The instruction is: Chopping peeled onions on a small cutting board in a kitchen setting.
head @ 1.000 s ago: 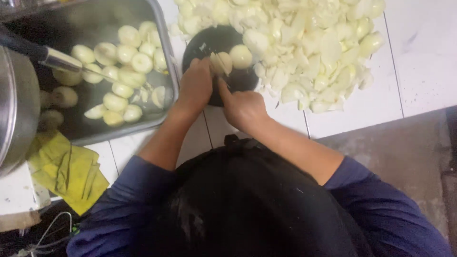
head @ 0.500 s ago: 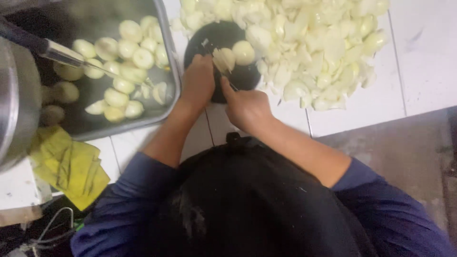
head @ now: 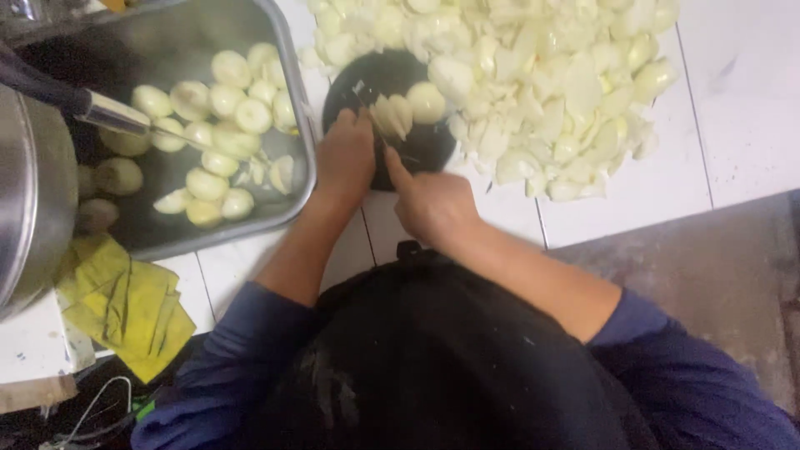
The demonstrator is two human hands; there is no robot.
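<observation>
My left hand [head: 346,158] presses down on a partly sliced peeled onion [head: 390,114] on a round black cutting board [head: 425,146]. My right hand [head: 429,204] is closed around a knife, index finger stretched along it toward the onion; the blade is mostly hidden. An onion half [head: 427,102] lies on the board beside the slices. A big pile of chopped onion [head: 542,75] covers the white tiled counter [head: 750,100] behind and to the right of the board.
A metal tray [head: 293,125] at the left holds several whole peeled onions [head: 221,108]. A utensil handle [head: 83,104] reaches over it from a large steel pot [head: 29,192]. A yellow cloth [head: 125,304] lies at the counter's front edge. Grey floor [head: 708,275] shows at right.
Both hands stay at the onion on the board, with the right hand shifting slightly as it cuts. The view has drifted a little.
</observation>
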